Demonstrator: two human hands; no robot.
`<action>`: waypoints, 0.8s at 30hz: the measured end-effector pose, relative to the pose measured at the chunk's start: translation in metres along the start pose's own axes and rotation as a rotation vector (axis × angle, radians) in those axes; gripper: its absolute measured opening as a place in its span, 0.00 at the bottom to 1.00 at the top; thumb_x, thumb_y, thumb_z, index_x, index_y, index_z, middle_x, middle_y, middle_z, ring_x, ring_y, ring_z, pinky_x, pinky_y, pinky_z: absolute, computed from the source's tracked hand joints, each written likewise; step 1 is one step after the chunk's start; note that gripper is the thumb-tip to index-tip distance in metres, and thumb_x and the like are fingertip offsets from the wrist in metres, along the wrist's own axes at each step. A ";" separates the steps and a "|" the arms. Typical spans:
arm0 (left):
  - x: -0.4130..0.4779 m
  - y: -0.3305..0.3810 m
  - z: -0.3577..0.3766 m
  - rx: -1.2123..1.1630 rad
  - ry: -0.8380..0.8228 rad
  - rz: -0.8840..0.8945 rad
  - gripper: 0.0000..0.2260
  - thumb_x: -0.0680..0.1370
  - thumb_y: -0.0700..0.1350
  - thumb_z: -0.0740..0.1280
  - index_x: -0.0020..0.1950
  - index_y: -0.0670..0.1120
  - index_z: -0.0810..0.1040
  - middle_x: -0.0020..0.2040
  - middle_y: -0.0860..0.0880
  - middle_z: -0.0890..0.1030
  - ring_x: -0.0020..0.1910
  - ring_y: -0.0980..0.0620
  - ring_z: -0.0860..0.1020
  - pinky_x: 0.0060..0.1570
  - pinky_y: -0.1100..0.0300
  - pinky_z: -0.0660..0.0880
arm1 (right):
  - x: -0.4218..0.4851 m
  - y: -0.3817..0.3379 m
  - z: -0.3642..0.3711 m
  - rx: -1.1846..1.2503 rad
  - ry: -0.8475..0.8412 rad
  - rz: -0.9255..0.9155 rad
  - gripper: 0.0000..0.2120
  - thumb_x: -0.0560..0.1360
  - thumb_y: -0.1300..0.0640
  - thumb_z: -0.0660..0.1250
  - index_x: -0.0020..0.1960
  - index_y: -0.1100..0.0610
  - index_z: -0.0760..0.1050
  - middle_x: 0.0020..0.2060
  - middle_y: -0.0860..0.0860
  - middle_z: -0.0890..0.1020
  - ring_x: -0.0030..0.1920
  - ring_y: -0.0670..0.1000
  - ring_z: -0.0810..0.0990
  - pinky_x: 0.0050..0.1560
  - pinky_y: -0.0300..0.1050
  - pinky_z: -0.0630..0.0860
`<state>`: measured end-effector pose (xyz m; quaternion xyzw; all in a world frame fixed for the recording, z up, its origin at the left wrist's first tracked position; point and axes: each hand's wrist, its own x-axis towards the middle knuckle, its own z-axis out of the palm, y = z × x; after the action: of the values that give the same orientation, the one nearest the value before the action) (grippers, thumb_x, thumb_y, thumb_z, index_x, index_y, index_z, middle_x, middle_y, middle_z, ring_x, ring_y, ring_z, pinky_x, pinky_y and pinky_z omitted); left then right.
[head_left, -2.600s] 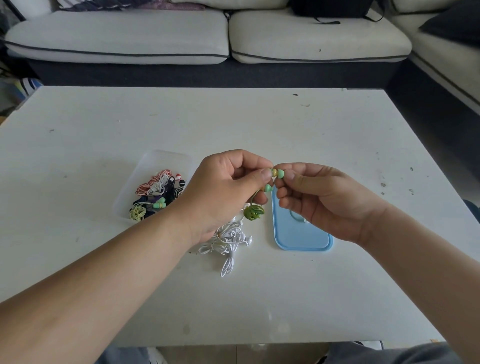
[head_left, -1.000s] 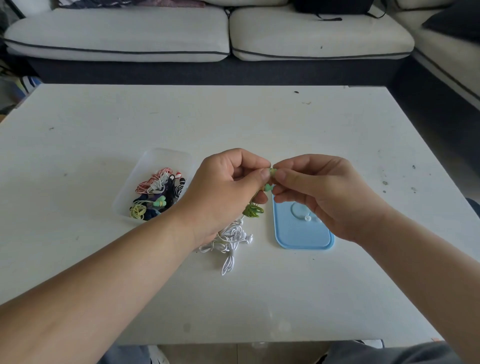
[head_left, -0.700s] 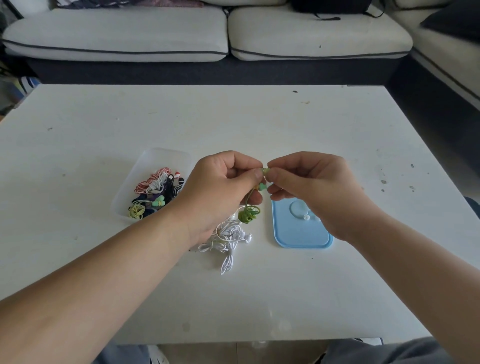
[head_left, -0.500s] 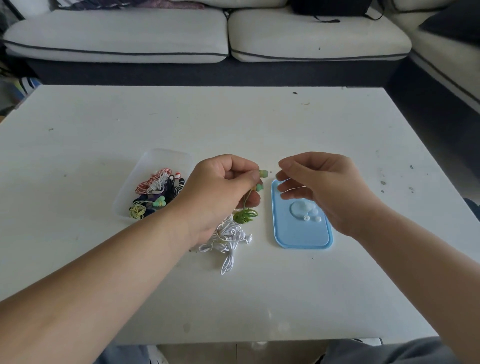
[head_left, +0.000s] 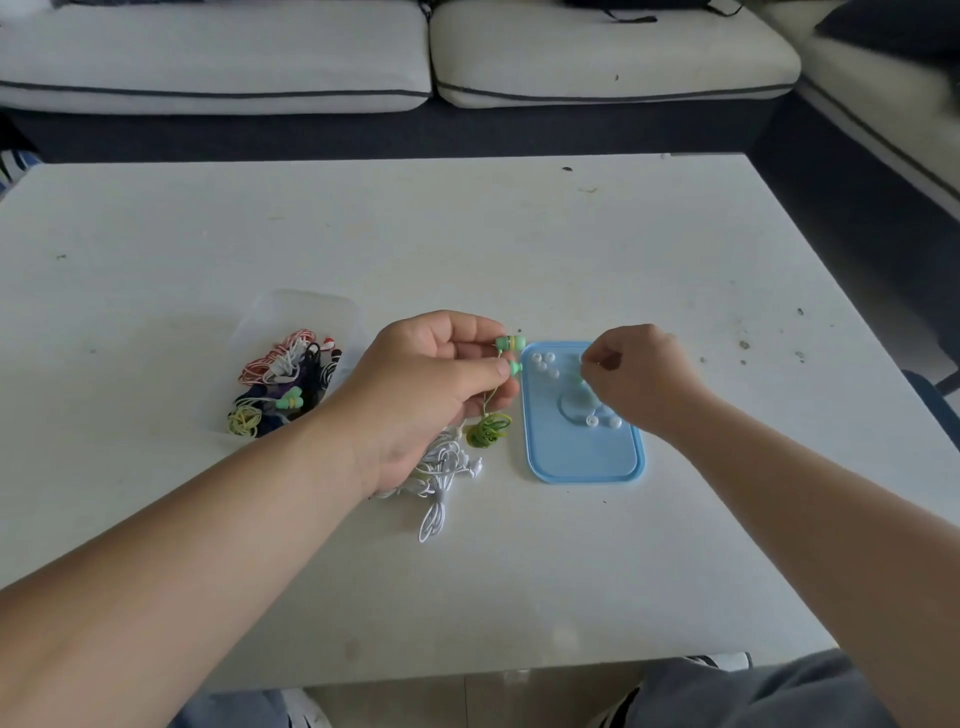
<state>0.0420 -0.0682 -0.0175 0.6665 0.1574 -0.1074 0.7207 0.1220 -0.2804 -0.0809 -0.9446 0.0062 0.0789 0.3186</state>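
Note:
My left hand (head_left: 431, 384) grips a pair of green earphones just above the table; both earbuds (head_left: 510, 344) stick out past my thumb and the coiled green cable (head_left: 488, 430) hangs below. A blue lid (head_left: 582, 460) lies flat to the right, with several small white ear tips (head_left: 543, 364) on it. My right hand (head_left: 641, 382) hovers over the lid's far half, thumb and fingertips pinched together on a small pale ear tip that is barely visible.
A tangle of white earphones (head_left: 441, 470) lies under my left wrist. A clear plastic box (head_left: 296, 312) at the left holds several coloured earphones (head_left: 283, 384). The white table (head_left: 467, 244) is bordered by a pale sofa (head_left: 597, 57) behind and right.
My right hand pulled away from the earbuds and moved right and down over the blue lid. The left hand kept hold of the green earphones and stayed nearly still.

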 end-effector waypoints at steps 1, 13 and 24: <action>-0.001 0.000 0.000 -0.008 0.001 0.000 0.12 0.77 0.31 0.72 0.59 0.40 0.81 0.49 0.40 0.87 0.44 0.44 0.85 0.60 0.41 0.81 | 0.002 0.000 0.003 -0.035 -0.012 -0.001 0.07 0.76 0.62 0.66 0.44 0.56 0.83 0.40 0.53 0.85 0.36 0.56 0.84 0.38 0.45 0.80; 0.000 0.003 -0.006 -0.009 -0.007 0.016 0.12 0.77 0.31 0.72 0.58 0.40 0.82 0.49 0.40 0.87 0.45 0.44 0.86 0.62 0.38 0.79 | 0.008 0.002 0.014 -0.097 0.002 0.037 0.07 0.72 0.65 0.66 0.42 0.56 0.82 0.39 0.52 0.83 0.33 0.56 0.83 0.39 0.52 0.84; -0.001 0.003 -0.006 -0.057 0.023 0.053 0.12 0.77 0.30 0.72 0.58 0.41 0.82 0.50 0.40 0.87 0.48 0.43 0.87 0.57 0.45 0.83 | -0.015 -0.031 -0.003 0.202 0.028 -0.037 0.05 0.74 0.60 0.71 0.41 0.52 0.83 0.35 0.47 0.85 0.31 0.43 0.79 0.35 0.37 0.77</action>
<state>0.0423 -0.0621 -0.0145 0.6508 0.1509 -0.0759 0.7403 0.1091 -0.2580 -0.0576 -0.9086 0.0010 0.0586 0.4136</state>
